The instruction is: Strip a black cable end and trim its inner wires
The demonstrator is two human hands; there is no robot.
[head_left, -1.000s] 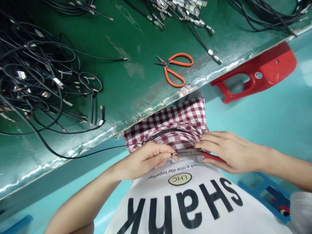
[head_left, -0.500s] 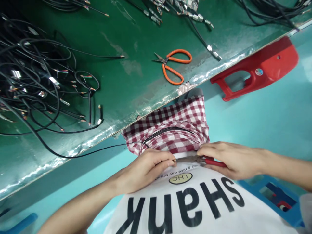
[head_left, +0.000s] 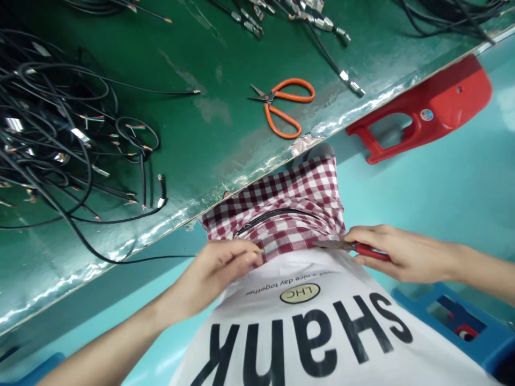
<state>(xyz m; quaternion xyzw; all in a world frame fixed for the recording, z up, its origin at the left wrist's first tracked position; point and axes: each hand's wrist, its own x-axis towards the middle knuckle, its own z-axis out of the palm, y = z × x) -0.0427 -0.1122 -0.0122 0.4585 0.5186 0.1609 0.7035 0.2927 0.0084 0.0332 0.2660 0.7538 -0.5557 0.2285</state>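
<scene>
Pinched between the thumb and fingers of my left hand is the end of a thin black cable, which runs left up to the bench. Only a small tip shows beyond the fingertips. My right hand is closed around the red handles of long-nosed pliers, whose jaws point left towards my left hand, apart from the cable. Both hands are in front of my white shirt, over the checked cloth at my lap.
Orange-handled scissors lie spread on the green bench. A tangle of black cables covers its left side, with metal-ended cables at the back. A red plastic stool is beyond the bench edge; a blue one stands at lower right.
My hands have moved apart: the left went left with the cable end, the right went right with the pliers. The plier tips no longer meet the left fingertips.
</scene>
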